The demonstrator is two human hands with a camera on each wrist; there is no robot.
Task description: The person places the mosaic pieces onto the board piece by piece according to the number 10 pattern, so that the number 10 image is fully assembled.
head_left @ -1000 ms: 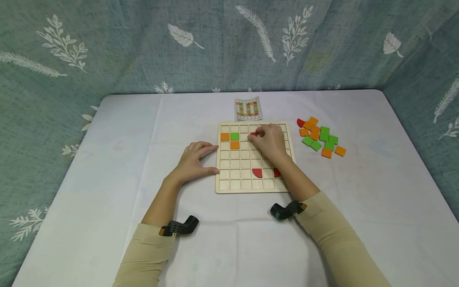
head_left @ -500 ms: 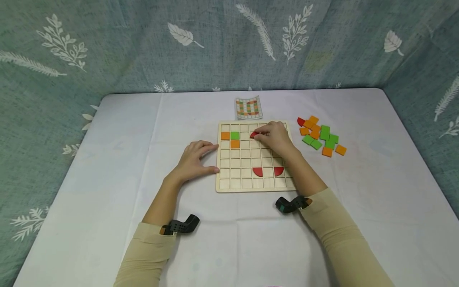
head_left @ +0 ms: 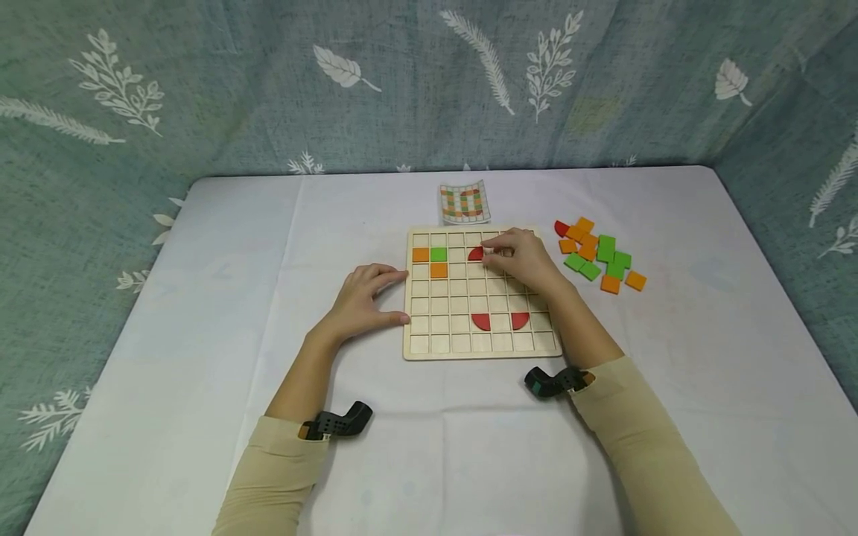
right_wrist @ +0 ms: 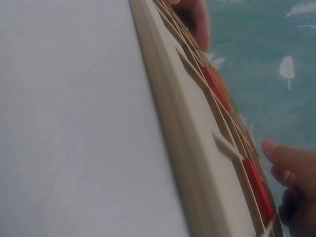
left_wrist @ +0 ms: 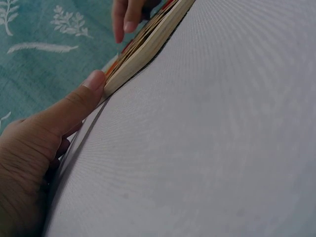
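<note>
A wooden grid board (head_left: 439, 360) lies flat on the table. My left hand (head_left: 360, 301) rests against its left edge, thumb and index finger spread along the side; the left wrist view shows the thumb (left_wrist: 94, 81) touching that edge. In the upper part of the grid sits a red quarter-circle tile (head_left: 475, 254). Just right of it hovers my right hand (head_left: 521, 259), thumb and fingertips apart from the tile and holding nothing. Lower down are two more red quarter-circle tiles (head_left: 481, 321). A green tile (head_left: 439, 254) and two orange tiles (head_left: 420, 254) fill upper-left cells.
Right of the board lies a loose group of orange tiles (head_left: 611, 284), green tiles (head_left: 606, 246) and one red tile (head_left: 561, 228). A curled pattern card (head_left: 465, 202) stands behind the board. Patterned cloth (head_left: 402, 89) hangs beyond the table.
My right hand has let go of the red quarter-circle tile in the upper grid and drawn back a little to the right. The left hand has stayed in place.
</note>
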